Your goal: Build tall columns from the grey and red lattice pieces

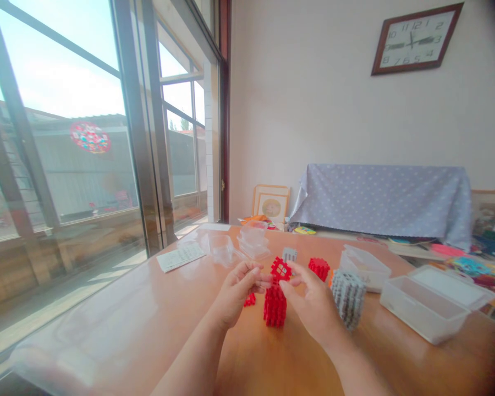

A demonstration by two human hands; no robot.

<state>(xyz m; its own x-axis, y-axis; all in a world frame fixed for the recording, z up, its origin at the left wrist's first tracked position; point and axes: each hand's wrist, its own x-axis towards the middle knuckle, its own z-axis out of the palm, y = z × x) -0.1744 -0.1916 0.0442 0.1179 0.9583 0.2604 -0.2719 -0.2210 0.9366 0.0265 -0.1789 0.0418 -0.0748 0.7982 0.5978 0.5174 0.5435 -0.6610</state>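
A flat red piece with a cross-shaped opening (281, 269) is held upright in my right hand (313, 300), between its thumb and fingers. My left hand (240, 289) is just to the left of that piece, thumb and fingers curled together; whether anything small is between them is hidden. Below the hands a stack of red pieces (274, 309) stands on the wooden table (181, 324). Some small red pieces (249, 299) lie beside my left fingers. Behind my right hand are a round red stack (319, 268) and a small grey stack (289, 254). A taller grey stack (348, 298) stands to its right.
An open clear plastic box (424, 308) sits at the right, with another clear container (365, 269) behind the tall grey stack. Clear lids and trays (252, 242) lie at the back left, near a printed sheet (181, 256). A window lines the left side.
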